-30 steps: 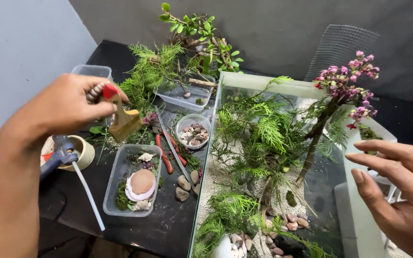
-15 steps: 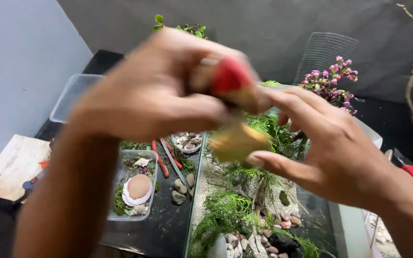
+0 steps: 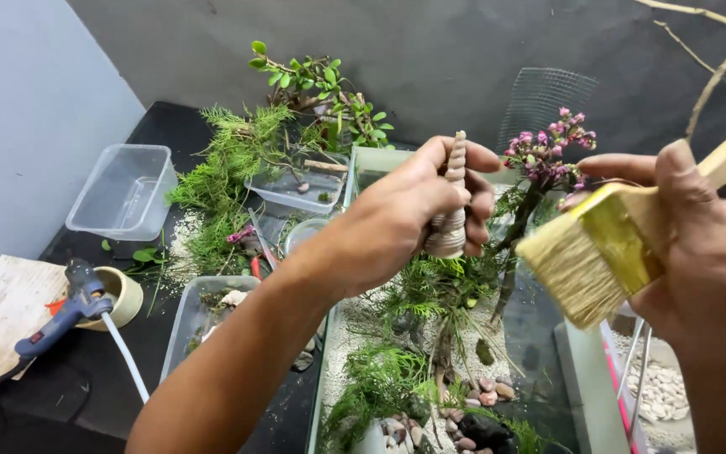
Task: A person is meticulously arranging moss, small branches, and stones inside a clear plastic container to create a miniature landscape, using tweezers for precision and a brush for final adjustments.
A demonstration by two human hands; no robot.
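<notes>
Flowering twig (image 3: 548, 151) and ferns (image 3: 430, 286) crowd the tank (image 3: 586, 395).

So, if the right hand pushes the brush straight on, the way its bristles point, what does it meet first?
Probably the shell in the left hand: the bristles of the brush in the right hand aim left and slightly down towards it, though depth is unclear.

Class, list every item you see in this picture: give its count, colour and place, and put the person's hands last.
Spiral shell: one, beige, in left hand.
Brush: one, wooden with pale bristles, in right hand.
Glass tank: one, clear, centre, holding ferns, sand, pebbles.
Flower sprig: one, pink, in tank.
Glue gun: one, blue, left.
Tape roll: one, beige, beside glue gun.
Empty tub: one, clear, far left.
Wire mesh: one, grey, behind tank.
Left hand: holding shell.
Right hand: holding brush.
</notes>
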